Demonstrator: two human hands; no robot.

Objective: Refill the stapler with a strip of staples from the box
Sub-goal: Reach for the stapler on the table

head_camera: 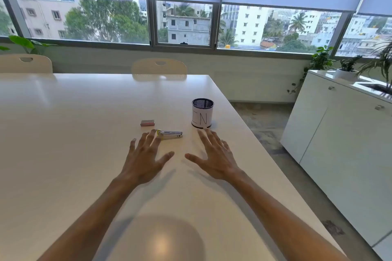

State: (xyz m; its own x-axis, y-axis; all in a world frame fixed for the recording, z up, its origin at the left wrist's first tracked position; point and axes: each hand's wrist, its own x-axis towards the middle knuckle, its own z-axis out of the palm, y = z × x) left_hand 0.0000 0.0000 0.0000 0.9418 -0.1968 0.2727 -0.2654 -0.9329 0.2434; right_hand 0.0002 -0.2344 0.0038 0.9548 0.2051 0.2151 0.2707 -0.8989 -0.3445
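A small silver stapler (172, 134) with a yellow rear end lies on its side on the white table (63, 133). Just behind it to the left sits a small pink staple box (147, 123), closed. My left hand (144, 159) is spread flat over the table, its fingertips overlapping the stapler's yellow end. My right hand (214, 155) is also spread with fingers apart, a little to the right of the stapler, holding nothing.
A mesh pen cup (202, 113) wrapped in paper marked "IN" stands right of the stapler, just beyond my right fingertips. The table's right edge runs diagonally near my right arm. Two chairs (159, 69) stand at the far side; a white cabinet (339, 144) stands to the right.
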